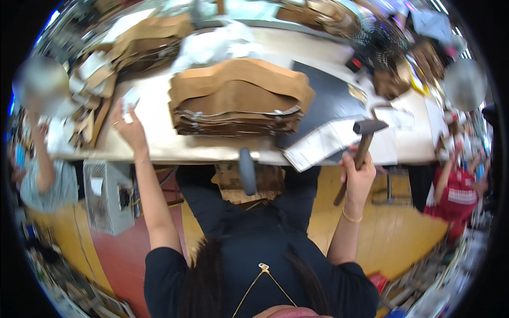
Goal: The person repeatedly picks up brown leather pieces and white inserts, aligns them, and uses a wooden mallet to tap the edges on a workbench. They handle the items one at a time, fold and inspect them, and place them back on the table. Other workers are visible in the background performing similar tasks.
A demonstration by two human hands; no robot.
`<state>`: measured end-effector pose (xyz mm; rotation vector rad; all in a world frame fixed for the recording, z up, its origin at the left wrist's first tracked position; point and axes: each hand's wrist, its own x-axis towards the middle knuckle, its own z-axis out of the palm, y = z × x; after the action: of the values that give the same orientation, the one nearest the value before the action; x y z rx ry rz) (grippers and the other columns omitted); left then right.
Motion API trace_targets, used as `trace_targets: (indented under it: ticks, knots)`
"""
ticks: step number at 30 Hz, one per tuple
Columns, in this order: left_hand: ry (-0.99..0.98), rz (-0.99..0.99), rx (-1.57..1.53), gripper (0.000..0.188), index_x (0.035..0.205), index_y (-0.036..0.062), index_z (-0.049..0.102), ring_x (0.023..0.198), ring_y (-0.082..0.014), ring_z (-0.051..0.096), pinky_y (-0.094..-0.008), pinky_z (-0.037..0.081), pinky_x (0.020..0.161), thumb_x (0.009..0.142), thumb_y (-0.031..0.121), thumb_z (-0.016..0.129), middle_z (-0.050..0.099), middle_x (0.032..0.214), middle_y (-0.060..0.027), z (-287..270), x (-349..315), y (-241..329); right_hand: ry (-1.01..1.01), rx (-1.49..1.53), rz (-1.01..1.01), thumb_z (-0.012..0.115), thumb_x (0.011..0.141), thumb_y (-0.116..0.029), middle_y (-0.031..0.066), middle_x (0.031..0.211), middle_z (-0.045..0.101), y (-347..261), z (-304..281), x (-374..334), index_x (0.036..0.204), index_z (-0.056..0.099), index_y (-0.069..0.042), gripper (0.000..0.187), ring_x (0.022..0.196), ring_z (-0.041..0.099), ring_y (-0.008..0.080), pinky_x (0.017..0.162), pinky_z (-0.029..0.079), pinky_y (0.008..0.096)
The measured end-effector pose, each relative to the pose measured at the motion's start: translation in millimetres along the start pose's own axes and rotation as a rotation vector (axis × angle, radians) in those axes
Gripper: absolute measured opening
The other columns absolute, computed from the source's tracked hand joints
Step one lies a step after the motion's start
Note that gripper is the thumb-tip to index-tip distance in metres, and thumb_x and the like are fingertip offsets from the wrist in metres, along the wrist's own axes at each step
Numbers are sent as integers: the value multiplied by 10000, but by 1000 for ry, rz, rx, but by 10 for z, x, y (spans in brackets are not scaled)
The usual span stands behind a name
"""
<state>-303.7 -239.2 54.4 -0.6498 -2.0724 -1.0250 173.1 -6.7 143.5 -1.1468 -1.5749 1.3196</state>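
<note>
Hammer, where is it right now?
In the head view, the hammer is right of centre, gripped in the right hand, its head appearing beside the white paper sheet.

On the table (159,122), a stack (238,95) sits before a bag (218,45); right of the stack, paper (323,140) lies partly on a mat (334,93)

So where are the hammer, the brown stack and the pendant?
Hammer (362,149), head view: upper handle.
Brown stack (239,97), head view: middle of the top piece.
Pendant (263,267), head view: its middle.
</note>
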Motion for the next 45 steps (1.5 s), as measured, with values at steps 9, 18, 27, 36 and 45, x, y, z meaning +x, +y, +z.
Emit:
trace_targets:
  ticks: [9, 18, 27, 36, 45]
  knots:
    - [-817, 437, -928, 257, 1120, 44, 699, 1031, -293, 617, -369, 515, 868, 874, 118, 718, 614, 1159, -137, 140, -716, 3334, 274, -16, -213, 631, 997, -243, -2, 689, 559, 264, -693, 243, 859, 603, -18, 265, 572, 493, 67, 540, 397, 220]
    - [-1174, 529, -602, 289, 1114, 27, 717, 1064, -336, 612, -406, 490, 918, 871, 180, 684, 648, 1110, -193, 1980, -1911, 4620, 235, -462, -153, 619, 920, -43, 216, 1068, 679, 570, -1106, 669, 1234, 592, 73, 335, 894, 688, 304, 773, 534, 361]
    - [-1354, 215, -681, 214, 956, 24, 755, 927, -329, 645, -413, 510, 861, 775, 135, 735, 677, 913, -161, 2247, -2081, 4766, 166, -840, -292, 691, 869, -108, 116, 872, 581, 1029, -1044, 1459, 1226, 680, -77, 358, 723, 617, 296, 678, 513, 393]
    - [-952, 746, -597, 102, 800, 45, 719, 856, -274, 612, -401, 481, 763, 830, 125, 662, 630, 869, -91, 2071, -2192, 4741, 249, -775, -394, 660, 903, -148, 94, 917, 602, 915, -993, 1611, 1232, 669, -94, 334, 721, 651, 308, 644, 534, 425]
    - [-935, 796, -558, 105, 803, 38, 705, 860, -269, 607, -405, 477, 765, 834, 129, 664, 621, 876, -97, 2081, -2213, 4738, 218, -875, -358, 644, 919, -163, 105, 926, 617, 889, -985, 1643, 1259, 660, -103, 346, 741, 663, 310, 656, 543, 422]
